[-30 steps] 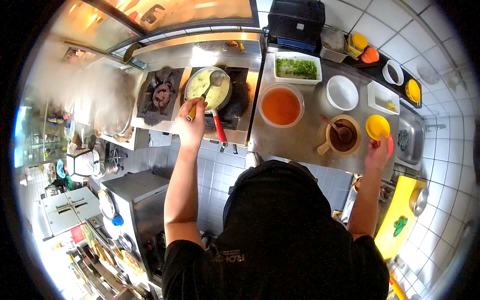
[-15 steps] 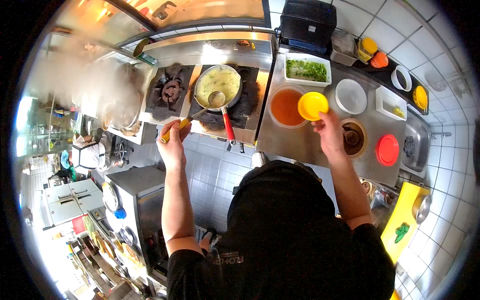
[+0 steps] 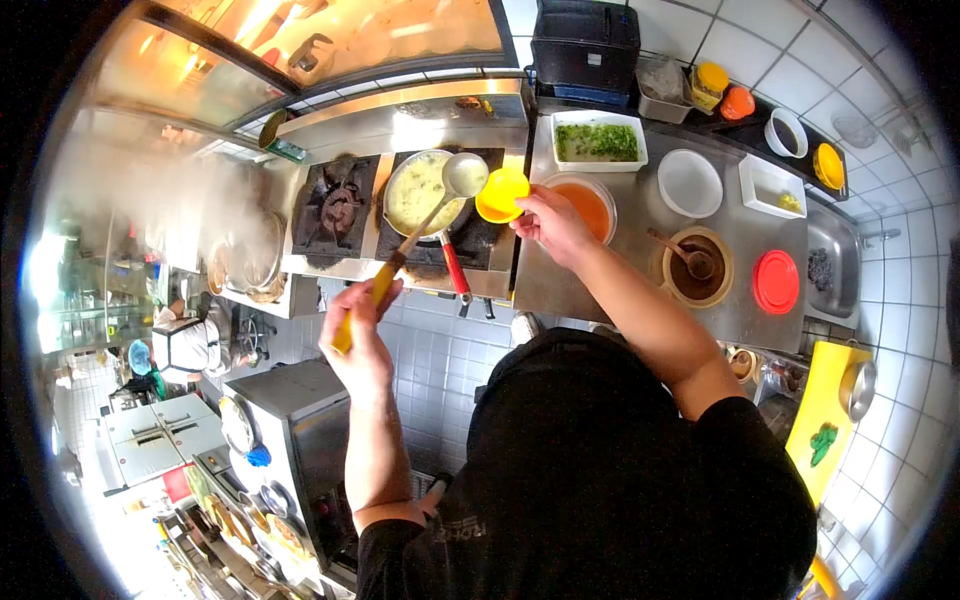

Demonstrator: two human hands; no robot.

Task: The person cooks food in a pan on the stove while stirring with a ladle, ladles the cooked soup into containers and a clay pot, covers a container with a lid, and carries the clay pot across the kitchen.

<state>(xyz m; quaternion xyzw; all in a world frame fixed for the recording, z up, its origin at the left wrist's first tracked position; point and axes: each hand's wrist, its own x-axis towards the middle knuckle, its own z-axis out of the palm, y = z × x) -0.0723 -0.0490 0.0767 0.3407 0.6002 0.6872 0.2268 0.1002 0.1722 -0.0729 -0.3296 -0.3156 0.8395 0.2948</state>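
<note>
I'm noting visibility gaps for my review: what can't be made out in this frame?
All in the head view:
Any flame under the red-handled pan: covered by the pan.
Part of the tub of orange liquid: behind the right hand.
Contents of the round vessel at left: veiled by steam.
Lettering on the black shirt: too blurred to read.

Pan (image 3: pixel 421 203) on stove (image 3: pixel 345 255), left of counter (image 3: pixel 625 285)

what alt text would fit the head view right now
The left hand holds a ladle over a pan of pale food on a stove; the right hand holds a yellow bowl beside the ladle. Tubs stand nearby.
</note>
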